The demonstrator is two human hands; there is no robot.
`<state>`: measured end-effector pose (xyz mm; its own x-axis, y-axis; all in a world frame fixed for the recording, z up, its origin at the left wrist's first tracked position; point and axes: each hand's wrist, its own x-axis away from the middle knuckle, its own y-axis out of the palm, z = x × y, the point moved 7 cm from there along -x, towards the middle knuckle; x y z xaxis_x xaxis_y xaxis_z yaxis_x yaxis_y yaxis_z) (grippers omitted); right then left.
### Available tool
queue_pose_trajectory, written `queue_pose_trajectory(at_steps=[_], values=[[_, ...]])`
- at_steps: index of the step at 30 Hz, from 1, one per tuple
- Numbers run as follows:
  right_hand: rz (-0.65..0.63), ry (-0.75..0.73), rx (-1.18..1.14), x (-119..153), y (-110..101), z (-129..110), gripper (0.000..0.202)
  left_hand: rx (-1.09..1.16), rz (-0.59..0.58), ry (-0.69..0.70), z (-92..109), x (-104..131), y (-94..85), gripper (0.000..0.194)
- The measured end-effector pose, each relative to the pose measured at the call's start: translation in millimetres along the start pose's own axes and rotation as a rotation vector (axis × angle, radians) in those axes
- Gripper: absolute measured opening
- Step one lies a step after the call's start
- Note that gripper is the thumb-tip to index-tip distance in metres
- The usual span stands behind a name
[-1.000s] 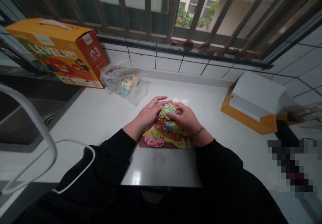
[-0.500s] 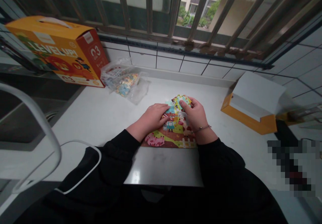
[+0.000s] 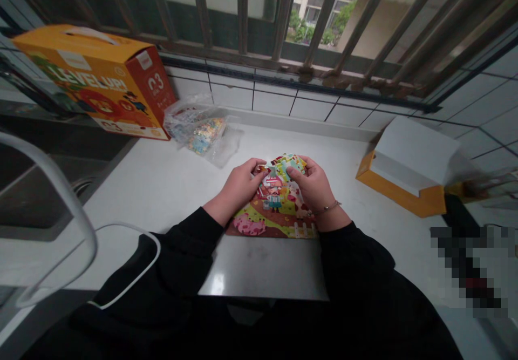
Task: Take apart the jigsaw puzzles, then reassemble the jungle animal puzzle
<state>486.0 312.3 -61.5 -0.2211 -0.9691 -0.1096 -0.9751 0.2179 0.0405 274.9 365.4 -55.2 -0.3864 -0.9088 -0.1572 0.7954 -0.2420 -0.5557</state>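
Observation:
A farm-scene jigsaw puzzle (image 3: 279,217) with a pink pig, a cow and a white fence lies on the counter between my hands. My right hand (image 3: 319,187) grips a fanned bunch of puzzle pieces (image 3: 286,167), thumb on top, above the picture's far right part. Over its far left part, my left hand (image 3: 239,187) pinches a reddish puzzle piece (image 3: 264,170) between thumb and fingers. That piece is close to the bunch; whether they touch I cannot tell. My hands and the pieces hide the far edge of the picture.
A clear plastic bag of pieces (image 3: 206,135) lies behind, beside an orange carton (image 3: 97,82) near the sink (image 3: 36,203). An opened orange-and-white box (image 3: 399,179) sits to the right. A white curved tube (image 3: 67,187) rises at left. Window bars stand behind the counter (image 3: 194,179).
My left hand has lifted off the picture and closed on a reddish piece. The light-blue piece near its fingertips is out of sight. My right hand still holds the bunch.

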Motion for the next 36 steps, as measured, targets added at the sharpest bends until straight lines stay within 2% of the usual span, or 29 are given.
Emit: queue_pose_trajectory(at_steps=[3,5,8,10,12,15,18,21,23,29,34,36], values=[[0.053,-0.051,0.019,-1.5,-5.8,-1.2,0.054,0.032,0.041,-0.053,-10.9,-4.1,-1.0,0.022],[0.022,-0.048,0.07,-1.7,-4.6,0.4,0.052,0.046,0.051,-0.062,-13.7,-5.7,-1.4,0.018],[-0.129,-0.037,0.246,-0.3,6.8,2.9,0.053,0.064,-0.03,0.017,-4.1,-3.7,3.8,0.022],[-0.192,-0.098,0.437,0.9,13.2,0.3,0.052,0.085,-0.108,0.088,6.4,0.0,8.9,0.028],[-0.21,-0.177,0.602,1.4,16.7,-3.5,0.049,0.108,-0.154,0.139,14.7,2.7,11.3,0.032],[-0.185,-0.207,0.693,0.5,14.7,-5.9,0.044,0.062,-0.121,0.192,20.6,3.4,4.3,0.039],[-0.076,-0.134,0.667,-1.1,3.1,-6.1,0.044,-0.139,-0.128,0.248,20.0,5.6,-4.0,0.044],[0.007,-0.07,0.614,-1.2,-6.2,-6.5,0.046,-0.373,-0.262,0.279,10.7,11.6,-2.2,0.056],[0.01,-0.056,0.582,-1.0,-6.9,-6.8,0.047,-0.439,-0.309,0.273,2.9,14.0,-0.8,0.054],[-0.183,0.012,0.408,3.0,8.4,-4.3,0.045,-0.367,-0.29,0.244,-6.6,10.3,1.7,0.036],[-0.311,0.046,0.41,6.7,16.9,-1.9,0.044,-0.391,-0.284,0.204,-7.2,9.0,-0.8,0.052],[-0.338,0.046,0.413,6.7,18.5,0.0,0.045,-0.404,-0.278,0.187,-6.9,8.9,-2.6,0.052]])
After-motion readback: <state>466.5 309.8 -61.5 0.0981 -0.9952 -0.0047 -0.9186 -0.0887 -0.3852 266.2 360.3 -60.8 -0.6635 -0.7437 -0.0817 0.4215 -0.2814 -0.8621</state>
